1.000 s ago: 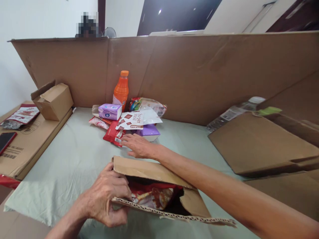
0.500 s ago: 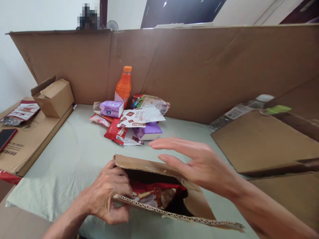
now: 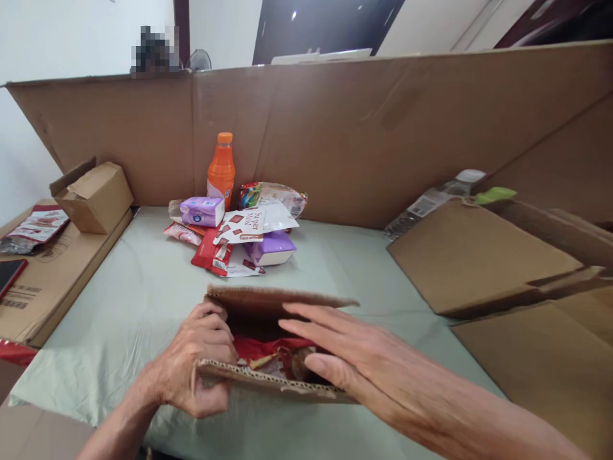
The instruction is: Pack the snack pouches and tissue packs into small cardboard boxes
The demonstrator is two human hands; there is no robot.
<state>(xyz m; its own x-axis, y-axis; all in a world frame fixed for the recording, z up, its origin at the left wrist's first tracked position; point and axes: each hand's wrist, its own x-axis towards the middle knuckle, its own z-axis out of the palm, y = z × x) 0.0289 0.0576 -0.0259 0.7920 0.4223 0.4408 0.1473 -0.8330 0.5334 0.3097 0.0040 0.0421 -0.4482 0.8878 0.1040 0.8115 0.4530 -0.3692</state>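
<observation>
A small cardboard box [image 3: 282, 300] stands in front of me with its long flaps raised and its top gaping. My left hand [image 3: 191, 361] is closed around the box's left end, thumb at the near flap and fingers folded at the far side. Inside lies a red packet [image 3: 261, 350] with a food picture; part of it is in shadow. My right hand [image 3: 352, 354] is over the box's right end, fingers stretched out and slightly apart. It covers that end, so whether it presses a side flap down cannot be made out.
Beyond the box are several packets, including a white pouch [image 3: 253, 223], two purple tissue packs [image 3: 204, 211] and an orange bottle [image 3: 221, 169]. Larger cardboard boxes [image 3: 479, 255] and a clear plastic bottle [image 3: 431, 201] are at right. A carton [image 3: 71, 275] is at left. A cardboard wall [image 3: 335, 128] borders the back.
My right hand has moved down from above the far flap to the box's right end. The far flap now stands more upright, and the right side flap is hidden. My left hand keeps its hold.
</observation>
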